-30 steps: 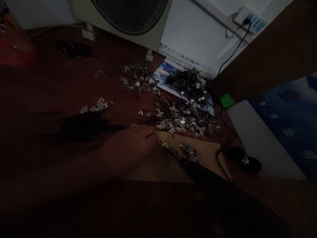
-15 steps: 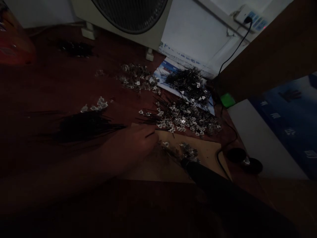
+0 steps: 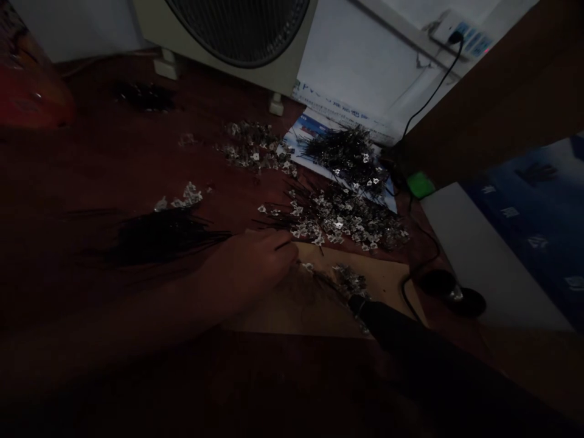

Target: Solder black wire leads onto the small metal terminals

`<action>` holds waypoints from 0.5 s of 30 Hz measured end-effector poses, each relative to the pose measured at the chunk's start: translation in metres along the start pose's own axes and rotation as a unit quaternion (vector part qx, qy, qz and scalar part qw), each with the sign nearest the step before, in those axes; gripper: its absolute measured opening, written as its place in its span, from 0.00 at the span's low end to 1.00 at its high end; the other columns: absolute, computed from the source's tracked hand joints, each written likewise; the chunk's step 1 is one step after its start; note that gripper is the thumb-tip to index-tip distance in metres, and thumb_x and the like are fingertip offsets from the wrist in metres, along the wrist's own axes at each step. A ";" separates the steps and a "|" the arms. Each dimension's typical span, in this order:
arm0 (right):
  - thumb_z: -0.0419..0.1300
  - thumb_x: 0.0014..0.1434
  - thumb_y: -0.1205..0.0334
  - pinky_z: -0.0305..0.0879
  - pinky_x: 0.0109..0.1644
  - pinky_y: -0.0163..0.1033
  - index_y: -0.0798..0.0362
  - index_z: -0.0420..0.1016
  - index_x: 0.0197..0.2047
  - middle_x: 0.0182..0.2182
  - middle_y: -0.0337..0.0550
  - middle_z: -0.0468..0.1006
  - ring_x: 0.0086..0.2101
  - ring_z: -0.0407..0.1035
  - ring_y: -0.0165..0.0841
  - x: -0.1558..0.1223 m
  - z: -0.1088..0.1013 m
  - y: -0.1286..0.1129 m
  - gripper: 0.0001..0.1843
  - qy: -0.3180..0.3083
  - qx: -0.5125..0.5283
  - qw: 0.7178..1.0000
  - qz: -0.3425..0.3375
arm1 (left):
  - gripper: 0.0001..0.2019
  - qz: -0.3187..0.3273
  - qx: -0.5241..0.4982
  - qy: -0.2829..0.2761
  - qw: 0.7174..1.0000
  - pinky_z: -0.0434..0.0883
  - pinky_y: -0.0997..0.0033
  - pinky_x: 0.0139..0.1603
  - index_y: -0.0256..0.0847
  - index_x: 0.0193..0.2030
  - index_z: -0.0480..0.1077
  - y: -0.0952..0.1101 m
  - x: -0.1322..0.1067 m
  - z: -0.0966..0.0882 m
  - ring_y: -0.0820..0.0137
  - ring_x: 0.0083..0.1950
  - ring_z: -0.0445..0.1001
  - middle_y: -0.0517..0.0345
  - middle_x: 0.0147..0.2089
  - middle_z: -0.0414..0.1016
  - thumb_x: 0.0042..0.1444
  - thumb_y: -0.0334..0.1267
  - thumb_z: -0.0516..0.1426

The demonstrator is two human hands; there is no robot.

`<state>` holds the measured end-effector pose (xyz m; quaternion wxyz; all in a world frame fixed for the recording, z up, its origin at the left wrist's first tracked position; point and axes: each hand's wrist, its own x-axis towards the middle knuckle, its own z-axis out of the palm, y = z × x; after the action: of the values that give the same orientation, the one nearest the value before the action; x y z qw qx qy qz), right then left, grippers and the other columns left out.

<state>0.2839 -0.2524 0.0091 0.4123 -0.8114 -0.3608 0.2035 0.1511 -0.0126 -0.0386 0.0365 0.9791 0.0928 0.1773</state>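
The scene is very dark. My left hand (image 3: 255, 264) rests on a tan board (image 3: 387, 283) with its fingers pinched on a thin black wire (image 3: 283, 246). A dark tool with a thick black handle (image 3: 387, 322) comes in from the lower right, its tip near small metal pieces (image 3: 349, 280) on the board. My right hand is lost in shadow at the lower right. A big heap of shiny metal pieces with wires (image 3: 337, 216) lies just beyond the board. A bundle of black wires (image 3: 159, 234) lies left of my hand.
A white fan (image 3: 237, 36) stands at the back. Another pile of metal pieces (image 3: 255, 146) and a wire heap on paper (image 3: 342, 146) lie behind. A black cable (image 3: 429, 97) runs to a power strip (image 3: 460, 30). A green object (image 3: 420, 184) and a round black thing (image 3: 456, 298) sit right.
The tool has drawn back slightly toward the lower right. My left hand stays in place, still pinching the wire. The view shifted a little.
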 end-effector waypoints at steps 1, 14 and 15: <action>0.65 0.72 0.51 0.83 0.48 0.48 0.47 0.78 0.62 0.59 0.50 0.80 0.51 0.80 0.42 0.012 0.008 0.003 0.19 0.004 -0.001 1.000 0.003 | 0.04 -0.001 0.007 -0.001 1.000 0.70 0.65 0.39 0.40 0.45 0.75 0.001 0.000 0.001 0.63 0.45 0.76 0.54 0.47 0.78 0.70 0.32 0.58; 0.61 0.75 0.53 0.82 0.44 0.43 0.51 0.82 0.54 0.51 0.46 0.84 0.46 0.81 0.39 0.049 0.045 0.002 0.13 0.012 -0.016 1.000 0.023 | 0.05 0.035 0.009 0.034 0.999 0.65 0.65 0.35 0.41 0.40 0.73 -0.002 -0.002 0.000 0.62 0.42 0.72 0.54 0.42 0.75 0.69 0.29 0.59; 0.62 0.75 0.54 0.82 0.44 0.42 0.51 0.82 0.54 0.51 0.46 0.84 0.46 0.81 0.38 0.050 0.048 0.000 0.13 0.010 -0.015 1.000 0.022 | 0.06 0.040 0.010 0.030 0.999 0.65 0.64 0.37 0.40 0.39 0.73 -0.002 -0.002 -0.002 0.62 0.42 0.72 0.53 0.42 0.75 0.69 0.29 0.58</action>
<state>0.2863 -0.1898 -0.0201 0.3992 -0.8272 -0.3417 0.1991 0.1484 -0.0108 -0.0376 0.0168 0.9765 0.0561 0.2074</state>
